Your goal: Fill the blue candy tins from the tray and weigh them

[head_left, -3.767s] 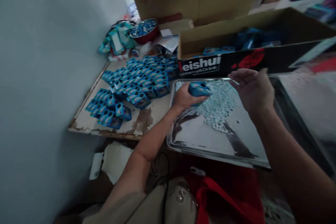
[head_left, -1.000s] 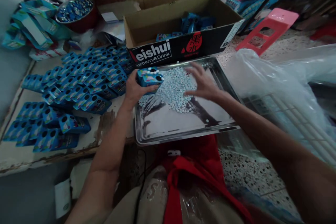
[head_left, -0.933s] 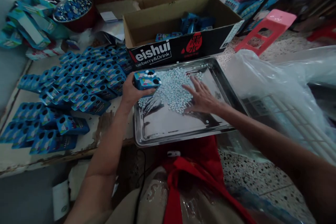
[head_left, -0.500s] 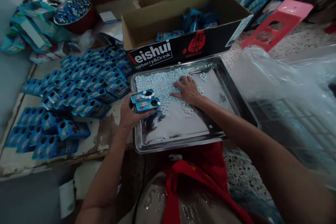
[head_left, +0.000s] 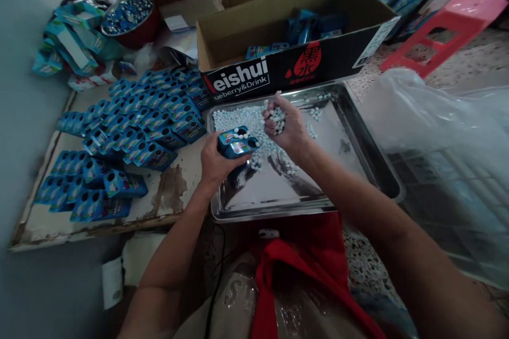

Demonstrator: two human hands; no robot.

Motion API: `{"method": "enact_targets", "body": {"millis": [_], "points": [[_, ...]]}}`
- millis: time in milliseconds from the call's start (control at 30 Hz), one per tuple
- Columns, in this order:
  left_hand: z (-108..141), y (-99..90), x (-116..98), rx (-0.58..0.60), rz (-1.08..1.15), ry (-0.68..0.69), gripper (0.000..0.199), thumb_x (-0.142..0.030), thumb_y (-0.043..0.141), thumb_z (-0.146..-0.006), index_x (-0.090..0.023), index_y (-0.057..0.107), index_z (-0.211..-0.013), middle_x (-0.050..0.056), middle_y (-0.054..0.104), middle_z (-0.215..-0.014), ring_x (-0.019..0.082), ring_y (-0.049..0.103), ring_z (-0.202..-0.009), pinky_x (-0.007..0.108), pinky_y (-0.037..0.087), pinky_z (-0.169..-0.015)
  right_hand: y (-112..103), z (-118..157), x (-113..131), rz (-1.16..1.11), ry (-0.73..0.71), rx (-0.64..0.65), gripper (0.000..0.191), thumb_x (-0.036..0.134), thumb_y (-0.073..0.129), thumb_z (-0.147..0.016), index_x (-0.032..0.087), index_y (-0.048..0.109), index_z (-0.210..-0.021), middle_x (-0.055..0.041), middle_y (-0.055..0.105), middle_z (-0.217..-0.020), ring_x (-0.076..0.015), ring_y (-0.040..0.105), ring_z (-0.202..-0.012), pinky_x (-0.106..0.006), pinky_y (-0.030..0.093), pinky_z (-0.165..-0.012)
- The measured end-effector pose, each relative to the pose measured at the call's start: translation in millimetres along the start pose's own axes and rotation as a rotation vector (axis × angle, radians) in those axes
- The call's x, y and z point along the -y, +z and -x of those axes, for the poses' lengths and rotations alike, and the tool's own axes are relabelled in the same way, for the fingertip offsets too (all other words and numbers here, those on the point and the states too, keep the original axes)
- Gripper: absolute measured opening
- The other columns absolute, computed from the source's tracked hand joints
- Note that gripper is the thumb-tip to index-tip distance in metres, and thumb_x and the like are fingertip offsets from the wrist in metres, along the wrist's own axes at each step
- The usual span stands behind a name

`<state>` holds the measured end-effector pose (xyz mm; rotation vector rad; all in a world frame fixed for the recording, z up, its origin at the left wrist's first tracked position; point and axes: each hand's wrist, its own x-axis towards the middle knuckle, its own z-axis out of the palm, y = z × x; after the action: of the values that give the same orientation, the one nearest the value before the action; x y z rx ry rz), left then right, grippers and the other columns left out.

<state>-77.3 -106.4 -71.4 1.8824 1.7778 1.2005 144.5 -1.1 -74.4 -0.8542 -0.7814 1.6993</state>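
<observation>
My left hand (head_left: 217,163) grips two small blue candy boxes (head_left: 234,144) side by side over the left part of a metal tray (head_left: 274,214). The boxes have round holes on top, and a few white candies lie on them. My right hand (head_left: 292,127) is cupped, palm turned up, around a scoop of small white candies (head_left: 277,116). It hovers just above the tray, right of the boxes. Loose pale candies (head_left: 230,115) cover the tray's back left, and white powder coats its bottom.
Rows of blue boxes (head_left: 147,111) with holes stand on the worn table (head_left: 170,190) at left. Behind the tray is a large open cardboard carton (head_left: 254,77) with some blue boxes inside. A red bowl (head_left: 135,32), a pink stool (head_left: 445,32) and clear plastic sheeting (head_left: 429,116) surround.
My right hand has risen from the candies and turned up with a handful in it. My left hand still holds the boxes, now tilted slightly. The whole view has shifted a little.
</observation>
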Motion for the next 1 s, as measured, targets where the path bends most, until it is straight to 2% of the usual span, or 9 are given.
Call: {"method": "enact_targets", "body": {"millis": [133,233,400,600,700,767,833,900,1000], "points": [[-3,7.0,-7,-0.014,-0.007,-0.019,0.074,-0.056,0.111,-0.056,-0.025,0.065,-0.104,0.004,0.073,-0.101,0.031,0.074,-0.1,0.042,0.061,-0.093,39,32,13,-0.064,-0.113,0.004,0.049,0.078,0.067,-0.102,0.031,0.063,-0.089,-0.0024,0.068,-0.083,-0.0209,0.073,-0.09,-0.041,0.067,-0.083],[-3,11.4,-9,-0.019,0.011,-0.034,0.074,-0.058,0.111,-0.056,-0.024,0.064,-0.102,0.004,0.072,-0.1,0.031,0.073,-0.097,0.042,0.059,-0.09,59,51,20,-0.064,-0.161,-0.004,0.05,0.077,0.068,-0.1,0.03,0.061,-0.084,-0.0026,0.063,-0.083,-0.0215,0.069,-0.09,-0.04,0.065,-0.084],[-4,15.6,-11,-0.022,0.055,-0.044,0.075,-0.058,0.112,-0.055,-0.025,0.063,-0.101,0.003,0.07,-0.098,0.03,0.072,-0.097,0.04,0.058,-0.087,70,62,25,-0.038,-0.233,-0.013,0.059,0.08,0.065,-0.098,0.028,0.053,-0.073,-0.0035,0.056,-0.079,-0.0212,0.064,-0.082,-0.039,0.06,-0.079],[-5,15.6,-10,-0.001,0.065,-0.073,0.073,-0.054,0.114,-0.052,-0.025,0.063,-0.097,0.0,0.068,-0.091,0.028,0.07,-0.09,0.038,0.057,-0.084,74,66,24,-0.007,-0.254,0.038,0.061,0.079,0.067,-0.098,0.028,0.048,-0.07,-0.0058,0.055,-0.075,-0.0287,0.07,-0.101,-0.044,0.062,-0.086],[-9,11.1,-4,-0.029,0.091,-0.125,0.073,-0.058,0.112,-0.054,-0.025,0.068,-0.102,0.001,0.073,-0.093,0.028,0.072,-0.091,0.037,0.058,-0.083,62,73,27,0.101,-0.318,0.152,0.051,0.076,0.069,-0.097,0.028,0.063,-0.083,-0.0076,0.073,-0.11,-0.0298,0.069,-0.13,-0.047,0.059,-0.106],[-13,8.9,0,-0.057,0.11,-0.165,0.074,-0.061,0.111,-0.056,-0.024,0.07,-0.106,0.002,0.075,-0.097,0.028,0.074,-0.095,0.037,0.059,-0.084,41,75,29,0.209,-0.343,0.145,0.037,0.067,0.077,-0.094,0.03,0.071,-0.097,-0.0034,0.073,-0.135,-0.0279,0.063,-0.144,-0.046,0.053,-0.117],[-17,9.4,3,-0.041,0.121,-0.173,0.077,-0.061,0.112,-0.052,-0.023,0.071,-0.106,0.002,0.076,-0.097,0.029,0.075,-0.097,0.037,0.06,-0.085,14,76,28,0.282,-0.292,0.027,0.032,0.057,0.084,-0.088,0.032,0.074,-0.106,-0.0009,0.073,-0.134,-0.0259,0.064,-0.139,-0.043,0.052,-0.116],[-19,12.6,6,0.001,0.15,-0.173,0.079,-0.06,0.112,-0.049,-0.023,0.071,-0.105,0.003,0.077,-0.097,0.03,0.076,-0.097,0.037,0.061,-0.085,-16,74,25,0.308,-0.183,-0.094,0.031,0.052,0.087,-0.085,0.031,0.075,-0.104,-0.0014,0.074,-0.118,-0.0245,0.068,-0.122,-0.04,0.054,-0.107],[-15,18.1,9,0.014,0.2,-0.187,0.077,-0.059,0.111,-0.055,-0.022,0.072,-0.109,0.005,0.078,-0.102,0.031,0.077,-0.1,0.038,0.063,-0.086,-59,68,21,0.38,-0.095,-0.093,0.033,0.054,0.089,-0.085,0.028,0.074,-0.098,-0.0037,0.072,-0.107,-0.0259,0.068,-0.111,-0.043,0.057,-0.101]]}}
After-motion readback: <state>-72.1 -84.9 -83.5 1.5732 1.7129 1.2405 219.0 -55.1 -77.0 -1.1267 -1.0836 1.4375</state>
